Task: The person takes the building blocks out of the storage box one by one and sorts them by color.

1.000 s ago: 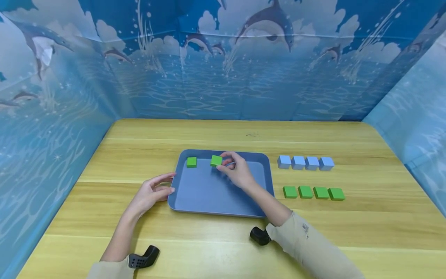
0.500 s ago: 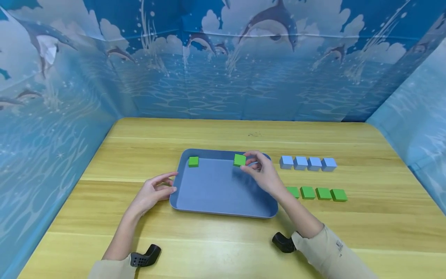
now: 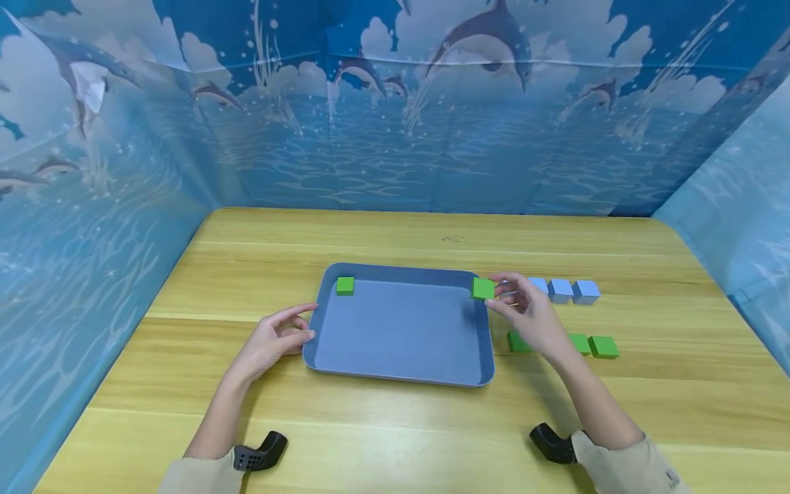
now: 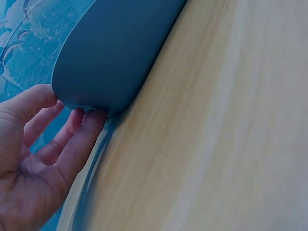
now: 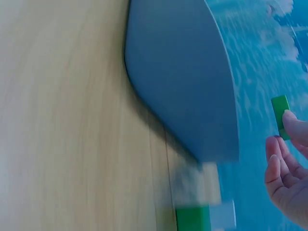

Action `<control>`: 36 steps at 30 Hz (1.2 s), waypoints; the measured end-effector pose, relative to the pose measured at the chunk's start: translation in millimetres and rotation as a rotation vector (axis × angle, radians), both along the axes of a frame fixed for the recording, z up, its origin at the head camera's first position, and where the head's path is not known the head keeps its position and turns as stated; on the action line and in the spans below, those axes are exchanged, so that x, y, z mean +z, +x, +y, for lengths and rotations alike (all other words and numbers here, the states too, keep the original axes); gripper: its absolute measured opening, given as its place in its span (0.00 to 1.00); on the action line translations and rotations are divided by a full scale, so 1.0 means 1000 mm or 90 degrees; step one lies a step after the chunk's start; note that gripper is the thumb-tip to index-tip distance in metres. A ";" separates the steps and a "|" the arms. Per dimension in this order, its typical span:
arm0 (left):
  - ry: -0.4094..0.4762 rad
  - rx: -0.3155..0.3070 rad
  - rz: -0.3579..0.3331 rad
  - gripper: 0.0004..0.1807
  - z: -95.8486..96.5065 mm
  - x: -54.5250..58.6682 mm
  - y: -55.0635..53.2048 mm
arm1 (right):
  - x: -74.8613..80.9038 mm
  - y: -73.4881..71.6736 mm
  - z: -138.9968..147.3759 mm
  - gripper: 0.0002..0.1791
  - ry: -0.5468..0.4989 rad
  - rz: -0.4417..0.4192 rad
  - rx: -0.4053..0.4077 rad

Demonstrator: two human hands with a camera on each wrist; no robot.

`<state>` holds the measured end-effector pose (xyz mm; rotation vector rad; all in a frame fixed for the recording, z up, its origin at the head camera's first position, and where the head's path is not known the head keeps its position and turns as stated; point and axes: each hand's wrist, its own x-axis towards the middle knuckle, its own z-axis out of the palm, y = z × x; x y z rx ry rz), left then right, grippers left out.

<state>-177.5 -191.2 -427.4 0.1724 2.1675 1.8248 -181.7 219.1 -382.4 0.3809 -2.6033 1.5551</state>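
My right hand [image 3: 532, 317] pinches a green block [image 3: 483, 289] between thumb and fingertips, over the right rim of the blue-grey tray [image 3: 401, 336]. In the right wrist view the same block [image 5: 280, 115] shows held up at the fingertips, apart from the tray. Another green block [image 3: 345, 286] lies inside the tray at its back left corner. My left hand [image 3: 269, 341] touches the tray's left edge with loosely bent fingers and thumb spread along it; the left wrist view shows the fingertips against the tray wall [image 4: 115, 53].
Right of the tray stands a row of light blue blocks [image 3: 560, 291], partly behind my right hand. Nearer, a row of green blocks [image 3: 603, 347] is partly covered by my hand and wrist. A dolphin-print curtain [image 3: 382, 151] encloses the wooden table [image 3: 395, 439] at back and sides.
My right hand has carried the green block rightward, from over the tray's middle to over its right rim. My left hand stays at the tray's left edge.
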 end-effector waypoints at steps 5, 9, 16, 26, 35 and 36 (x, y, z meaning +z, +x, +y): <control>-0.005 0.003 -0.006 0.29 0.002 0.002 0.000 | 0.001 0.006 0.029 0.19 0.025 0.033 -0.019; -0.008 0.006 -0.005 0.29 0.002 0.002 0.001 | -0.002 0.010 0.054 0.19 0.042 0.032 -0.046; -0.004 0.008 -0.005 0.29 0.002 0.002 0.001 | -0.035 0.005 0.119 0.22 0.044 0.019 -0.090; 0.003 0.018 -0.009 0.29 0.003 0.000 0.000 | -0.041 0.022 0.174 0.21 0.119 0.016 -0.098; -0.002 0.022 -0.008 0.29 0.003 -0.001 0.000 | -0.024 0.045 0.188 0.23 0.078 0.017 -0.068; -0.002 0.023 -0.008 0.29 0.003 -0.001 -0.001 | -0.026 0.046 0.192 0.23 0.082 0.020 -0.065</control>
